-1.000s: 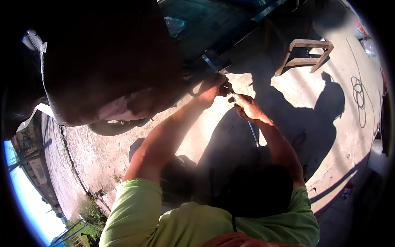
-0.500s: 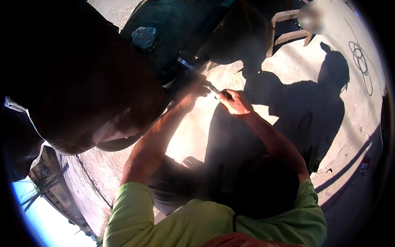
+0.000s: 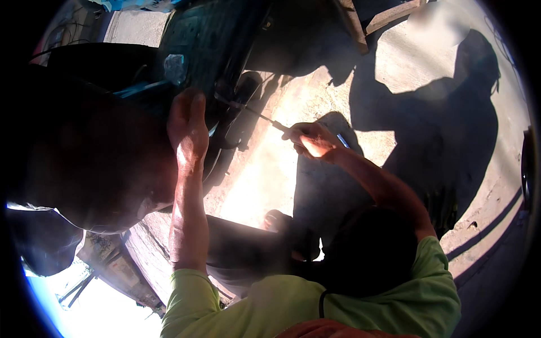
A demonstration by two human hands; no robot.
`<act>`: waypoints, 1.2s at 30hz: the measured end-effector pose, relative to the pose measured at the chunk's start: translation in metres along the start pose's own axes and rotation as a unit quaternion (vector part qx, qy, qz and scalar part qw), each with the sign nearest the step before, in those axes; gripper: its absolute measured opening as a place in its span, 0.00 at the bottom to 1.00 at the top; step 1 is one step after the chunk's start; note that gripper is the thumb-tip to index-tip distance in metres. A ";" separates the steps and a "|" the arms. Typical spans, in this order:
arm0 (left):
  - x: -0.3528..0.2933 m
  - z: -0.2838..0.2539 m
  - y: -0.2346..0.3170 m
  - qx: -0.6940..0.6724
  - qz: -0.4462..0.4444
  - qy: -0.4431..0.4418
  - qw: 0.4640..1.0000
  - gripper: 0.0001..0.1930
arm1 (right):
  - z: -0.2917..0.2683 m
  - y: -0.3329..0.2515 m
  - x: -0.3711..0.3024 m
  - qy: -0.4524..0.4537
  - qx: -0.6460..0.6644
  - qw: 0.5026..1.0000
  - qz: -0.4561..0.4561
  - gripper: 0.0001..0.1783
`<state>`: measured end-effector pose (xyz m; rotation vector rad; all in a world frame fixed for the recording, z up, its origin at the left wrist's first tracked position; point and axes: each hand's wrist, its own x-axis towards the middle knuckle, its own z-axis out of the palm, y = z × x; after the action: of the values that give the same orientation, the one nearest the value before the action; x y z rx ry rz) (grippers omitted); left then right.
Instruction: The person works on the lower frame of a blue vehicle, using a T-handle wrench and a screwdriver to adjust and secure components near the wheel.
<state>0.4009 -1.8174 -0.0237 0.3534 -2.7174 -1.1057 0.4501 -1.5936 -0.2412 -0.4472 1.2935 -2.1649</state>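
Note:
My right hand (image 3: 313, 139) is closed round the end of a long, thin screwdriver-like tool (image 3: 260, 115). The tool slants up and left, its far end reaching a dark fitting beside the vehicle's edge; shadow hides whether they touch. A small blue-and-silver piece (image 3: 342, 141) shows by my right wrist, and I cannot make out what it is. My left hand (image 3: 189, 127) rests against the dark vehicle body (image 3: 112, 152), thumb upright and apart from the fingers. Nothing shows in it, though shadow covers part of the fingers.
A clear plastic-looking item (image 3: 174, 69) lies on the dark greenish panel (image 3: 197, 42) at the top. Wooden legs (image 3: 389, 18) stand at the upper right. Sunlit concrete (image 3: 259, 169) spreads below my hands, with my shadow (image 3: 434, 141) across it on the right.
My left hand has come away from the tool and moved left onto the vehicle body. My right hand still holds the tool, now with more of its length showing. The view has shifted.

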 end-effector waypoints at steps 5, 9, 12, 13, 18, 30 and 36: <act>0.066 0.026 -0.034 0.120 0.035 0.055 0.991 0.19 | 0.014 -0.026 0.001 0.036 0.077 0.979 0.187 0.17; 0.111 0.040 -0.051 0.233 0.028 0.069 0.970 0.21 | 0.023 -0.041 0.006 0.029 0.137 0.955 0.263 0.18; 0.117 0.049 -0.064 0.303 0.123 0.075 0.942 0.21 | 0.020 -0.041 0.001 0.027 0.154 0.955 0.251 0.19; 0.115 0.059 -0.063 0.308 0.158 0.075 0.935 0.21 | 0.018 -0.038 -0.003 0.034 0.171 0.953 0.248 0.20; 0.116 0.061 -0.054 0.278 0.116 0.102 0.948 0.21 | 0.027 -0.030 -0.004 0.024 0.198 0.950 0.242 0.21; 0.111 0.066 -0.056 0.241 0.114 0.091 0.959 0.20 | 0.023 -0.025 -0.010 0.023 0.182 0.951 0.250 0.17; 0.126 0.052 -0.075 0.274 0.233 0.105 0.927 0.16 | 0.033 -0.029 -0.013 0.037 0.174 0.958 0.225 0.20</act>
<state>0.2787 -1.8712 -0.1035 -0.1052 -2.6558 -0.1643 0.4695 -1.5981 -0.2002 0.0691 0.9107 -1.9679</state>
